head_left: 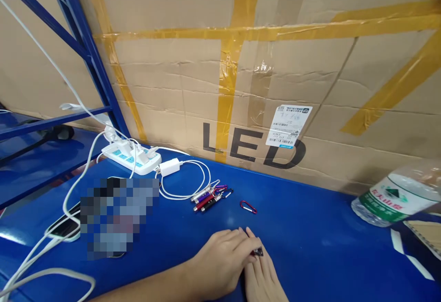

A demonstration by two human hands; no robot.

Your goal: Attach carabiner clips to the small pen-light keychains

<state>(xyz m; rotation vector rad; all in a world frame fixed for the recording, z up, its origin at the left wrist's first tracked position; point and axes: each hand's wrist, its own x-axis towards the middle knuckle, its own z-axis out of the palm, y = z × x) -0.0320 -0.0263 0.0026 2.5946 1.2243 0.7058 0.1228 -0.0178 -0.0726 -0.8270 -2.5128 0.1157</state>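
My left hand (222, 260) is closed, its fingers curled and its thumb side against my right hand. From its grip pokes the end of a small dark, shiny piece with a reddish tint (257, 251); the rest is hidden. My right hand (263, 276) lies close beside and partly under it, fingers pressed together, tips mostly covered. Just beyond both hands a red carabiner (248, 207) lies by itself. Left of it are several small keychain flashlights (208, 197) in silver, purple, red and black, with clips attached.
A white power strip (141, 159) and charger (169, 167) trail white cables on the blue table (317, 242). A phone (65, 224) lies near a blurred patch. A large cardboard box (179, 91) stands behind. At right are a plastic bottle (389, 198) and a spiral notebook (427, 235).
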